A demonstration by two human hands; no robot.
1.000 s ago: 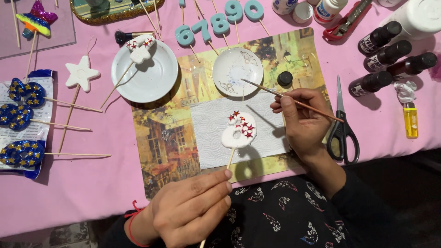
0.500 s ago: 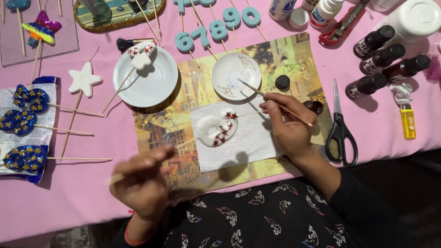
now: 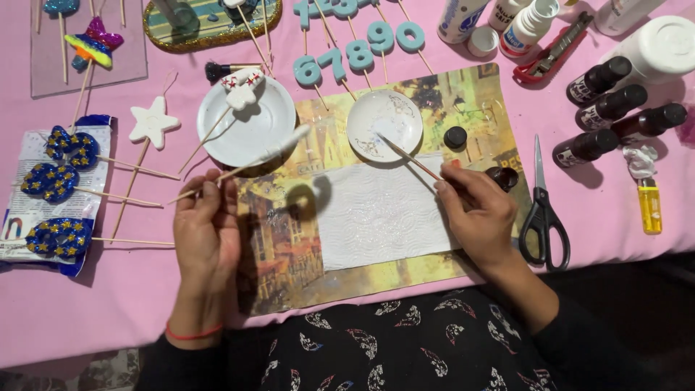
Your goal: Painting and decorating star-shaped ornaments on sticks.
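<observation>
My left hand (image 3: 206,228) pinches a wooden skewer with a white clay shape (image 3: 289,139) on its tip, held edge-on above the left white saucer (image 3: 250,134). My right hand (image 3: 478,210) grips a thin paintbrush (image 3: 405,154) whose tip reaches into the small patterned white dish (image 3: 384,119). Between both hands lies a white paper towel (image 3: 376,217) on a printed picture mat (image 3: 289,246). Another white shape with red marks (image 3: 242,87) rests on the left saucer.
Black scissors (image 3: 543,210), several dark paint bottles (image 3: 615,108), a yellow tube (image 3: 650,206) and white bottles sit on the right. Teal number shapes (image 3: 362,54) on sticks lie at the back. A white star (image 3: 152,122) and blue glitter shapes (image 3: 61,181) on sticks lie to the left.
My left hand lifted the skewered white shape off the paper towel and carried it left toward the saucer. My right hand moved slightly, brush tip staying at the small dish.
</observation>
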